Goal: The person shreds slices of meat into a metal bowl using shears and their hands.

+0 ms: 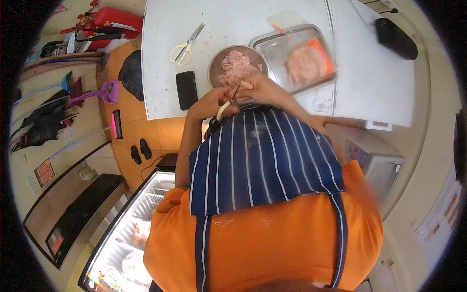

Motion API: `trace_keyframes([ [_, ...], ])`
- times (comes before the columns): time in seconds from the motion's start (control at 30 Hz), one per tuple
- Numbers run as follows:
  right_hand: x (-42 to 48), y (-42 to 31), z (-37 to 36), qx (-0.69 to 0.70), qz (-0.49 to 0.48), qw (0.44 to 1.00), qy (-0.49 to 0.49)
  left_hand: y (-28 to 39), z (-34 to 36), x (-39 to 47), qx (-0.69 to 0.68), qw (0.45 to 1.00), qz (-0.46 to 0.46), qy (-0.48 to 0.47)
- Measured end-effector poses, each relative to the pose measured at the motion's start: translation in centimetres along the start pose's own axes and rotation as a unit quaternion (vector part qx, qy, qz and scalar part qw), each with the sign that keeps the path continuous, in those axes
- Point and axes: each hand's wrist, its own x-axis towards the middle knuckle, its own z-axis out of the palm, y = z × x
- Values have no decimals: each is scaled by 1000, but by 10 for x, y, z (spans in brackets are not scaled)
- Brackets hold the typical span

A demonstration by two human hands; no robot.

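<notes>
My left hand (pixel 208 103) grips a pair of scissors with cream handles (pixel 222 111), its blades slanting up between my hands. In my right hand (pixel 262 87) is a small piece of pale pink raw meat (pixel 246 85), right by the blades. Both hands are at the near rim of a round brown bowl (pixel 214 62). Cut pale pink meat (pixel 236 66) lies heaped inside it. Right of the bowl, a metal tray (pixel 270 67) holds a clear plastic pack of pale raw meat (pixel 305 65) with an orange patch.
A second pair of scissors (pixel 186 45) and a black phone (pixel 186 90) lie on the white table (pixel 160 22), left of the bowl. A black oblong object (pixel 396 39) sits at the far right. Behind my left side stands a lit display case (pixel 127 233).
</notes>
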Motion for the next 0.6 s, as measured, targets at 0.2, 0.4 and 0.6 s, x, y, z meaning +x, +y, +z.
trace_keyframes([
  [0.2, 3, 17, 2, -40, -15, 999, 21, 23, 15, 0, 3, 999, -13, 33],
  [0.4, -2, 2, -1, -157, 8, 987, 18, -2, 3, 4, 102, 991, -38, 78],
  [0.6, -1, 14, 1, -248, 6, 968, 43, -1, 5, 1, 33, 987, 37, 151],
])
